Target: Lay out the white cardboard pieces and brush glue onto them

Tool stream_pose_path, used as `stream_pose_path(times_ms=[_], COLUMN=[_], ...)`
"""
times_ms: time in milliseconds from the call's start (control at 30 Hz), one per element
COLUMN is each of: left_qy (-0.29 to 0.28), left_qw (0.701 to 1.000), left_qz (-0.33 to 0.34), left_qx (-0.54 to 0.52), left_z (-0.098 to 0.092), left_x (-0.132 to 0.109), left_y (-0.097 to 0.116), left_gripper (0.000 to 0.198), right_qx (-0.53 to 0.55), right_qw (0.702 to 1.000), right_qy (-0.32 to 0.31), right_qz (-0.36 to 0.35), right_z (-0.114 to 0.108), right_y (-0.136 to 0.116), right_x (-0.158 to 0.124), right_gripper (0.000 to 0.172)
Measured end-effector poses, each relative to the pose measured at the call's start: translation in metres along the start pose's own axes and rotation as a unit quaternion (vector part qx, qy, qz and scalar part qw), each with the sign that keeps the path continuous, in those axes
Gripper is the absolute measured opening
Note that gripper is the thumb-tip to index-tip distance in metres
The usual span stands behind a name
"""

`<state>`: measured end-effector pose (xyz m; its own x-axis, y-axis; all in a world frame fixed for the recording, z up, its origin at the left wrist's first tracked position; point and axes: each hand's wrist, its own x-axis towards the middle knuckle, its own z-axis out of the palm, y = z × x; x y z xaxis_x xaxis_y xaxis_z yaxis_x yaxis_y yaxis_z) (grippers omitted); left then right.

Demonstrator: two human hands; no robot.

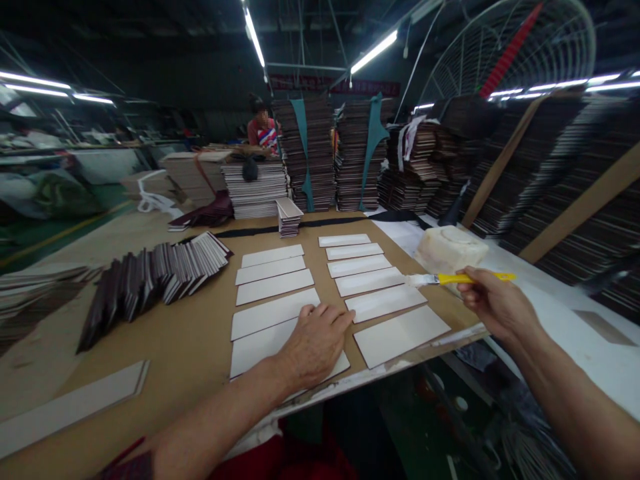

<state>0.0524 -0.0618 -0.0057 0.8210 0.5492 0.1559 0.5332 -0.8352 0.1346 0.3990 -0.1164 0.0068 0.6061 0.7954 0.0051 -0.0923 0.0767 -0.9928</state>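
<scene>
My right hand (493,297) is closed around the yellow handle of a paintbrush (450,279). The brush's white-coated bristles are at the right end of a pale flat panel (371,281) in the right-hand column. Several panels in that column have a wet-looking white coat on top. My left hand (320,337) lies over the near panels of the left column, covering part of a pale panel (260,347). Its fingers are apart and hold nothing; one fingertip touches the left edge of a coated panel (385,304). Nearest the table edge on the right is a plain panel (400,335).
A fanned row of dark-backed panels (155,277) lies left. A whitish crusted tub (450,248) stands beyond the brush. Tall stacks of boards (307,157), a small panel stack (289,219) and a large fan (515,47) are further back. A person (263,130) is behind the stacks.
</scene>
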Motion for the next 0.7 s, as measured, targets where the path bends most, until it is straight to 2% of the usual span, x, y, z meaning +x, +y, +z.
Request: stream_pose_path(times_ms=[67, 167, 233, 333, 467, 700], left_qy=[0.000, -0.030, -0.046, -0.048, -0.032, -0.017], left_qw=[1.000, 0.998, 0.996, 0.996, 0.998, 0.999], left_qz=[0.012, 0.055, 0.069, 0.064, 0.053, 0.034], left_qx=[-0.005, -0.032, -0.045, -0.042, -0.027, -0.030], left_z=[-0.013, -0.025, -0.023, -0.010, 0.004, 0.006], left_x=[-0.009, -0.024, -0.031, -0.036, -0.035, -0.034], left_y=[0.012, 0.032, 0.043, 0.049, 0.048, 0.050], left_gripper=[0.042, 0.033, 0.031, 0.030, 0.028, 0.027], right_qx=[0.023, 0.032, 0.028, 0.014, -0.001, -0.012], right_qw=[0.999, 0.997, 0.996, 0.995, 0.993, 0.992], right_qy=[-0.013, -0.034, -0.044, -0.058, -0.075, -0.097], right_qz=[0.031, 0.062, 0.072, 0.079, 0.085, 0.082], right_z=[0.005, 0.016, 0.024, 0.035, 0.044, 0.048], right_y=[-0.001, 0.000, 0.002, 0.006, 0.009, 0.014], right_x=[-0.018, -0.049, -0.067, -0.084, -0.092, -0.092], right_gripper=[0.034, 0.040, 0.043, 0.045, 0.044, 0.042])
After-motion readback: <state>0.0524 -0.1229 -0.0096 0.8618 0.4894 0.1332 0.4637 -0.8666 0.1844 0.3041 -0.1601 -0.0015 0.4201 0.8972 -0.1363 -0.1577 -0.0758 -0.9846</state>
